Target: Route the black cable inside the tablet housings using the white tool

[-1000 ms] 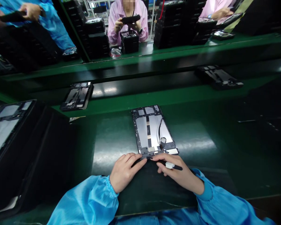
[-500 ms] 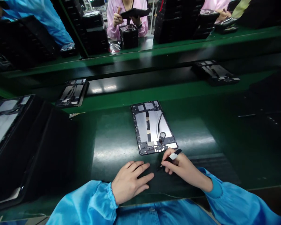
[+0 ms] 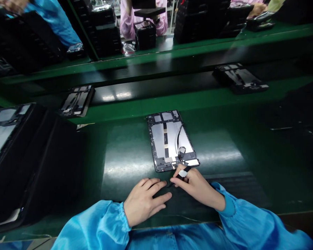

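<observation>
The green tabletop [image 3: 224, 152] is filling most of the view, with a dark belt [image 3: 151, 92] running along its far side. At the left a big black tray [image 3: 41, 166] is sitting on the tabletop. Beyond the belt, black stacks [image 3: 198, 21] are standing on a second green bench, and a co-worker in pink [image 3: 125, 22] is sitting behind them. Two opened units are lying on the belt, one at the left [image 3: 75, 100] and one at the right [image 3: 238, 78].

The tablet [image 3: 160, 139] is lying flat in the middle of the tabletop, back open and silver plates facing up, with a black cable [image 3: 177, 137] curving over its right half. Its near edge is sitting just beyond the person's hands.

The left hand [image 3: 146, 201] is resting palm down on the tabletop, fingers spread and holding nothing, near the tablet but apart from it. The right hand [image 3: 198, 187] is closing its fingers around a thin black tool [image 3: 183, 173] with a white band. The tool's upper end is reaching over the tablet's near right corner. Its tip is pointing down-left between the two hands.
</observation>
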A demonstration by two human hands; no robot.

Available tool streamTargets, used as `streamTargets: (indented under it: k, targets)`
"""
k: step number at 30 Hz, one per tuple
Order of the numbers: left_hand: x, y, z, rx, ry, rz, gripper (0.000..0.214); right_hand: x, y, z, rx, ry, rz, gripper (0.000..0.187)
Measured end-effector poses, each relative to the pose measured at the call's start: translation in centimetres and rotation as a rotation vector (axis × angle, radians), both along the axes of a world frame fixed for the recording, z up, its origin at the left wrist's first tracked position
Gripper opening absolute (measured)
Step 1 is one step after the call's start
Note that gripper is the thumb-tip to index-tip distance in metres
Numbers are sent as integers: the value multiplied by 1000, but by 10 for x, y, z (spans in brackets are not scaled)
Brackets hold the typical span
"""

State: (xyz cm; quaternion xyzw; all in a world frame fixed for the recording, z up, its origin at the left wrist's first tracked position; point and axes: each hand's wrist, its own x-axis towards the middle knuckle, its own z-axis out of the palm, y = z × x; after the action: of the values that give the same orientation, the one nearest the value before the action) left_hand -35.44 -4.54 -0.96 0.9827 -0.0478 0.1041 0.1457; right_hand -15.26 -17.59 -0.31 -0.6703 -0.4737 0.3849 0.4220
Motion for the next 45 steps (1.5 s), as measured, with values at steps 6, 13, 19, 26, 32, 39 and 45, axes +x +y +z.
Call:
streamTargets:
  k: [6, 13, 19, 26, 32, 39, 45]
  targets:
    - [2, 5, 6, -65, -44, 13, 28, 21, 16, 19, 79, 211, -107, 27]
    - [18, 29, 7, -32, -246, 160, 21, 39, 61, 26, -108, 279, -4, 31]
    - [19, 30, -1, -27, -253, 172, 20, 38, 66, 23, -154, 294, 10, 33]
    - [19, 30, -1, -26, -261, 184, 19, 36, 65, 23, -142, 281, 16, 24]
    - [20, 30, 0, -10, -276, 188, 18, 35, 65, 21, -130, 269, 5, 22]
    - [20, 29, 0, 9, -274, 204, 18, 34, 65, 23, -123, 272, -7, 24]
    - [19, 26, 7, 197, -193, 159, 33, 33, 67, 24, -120, 279, -1, 23]
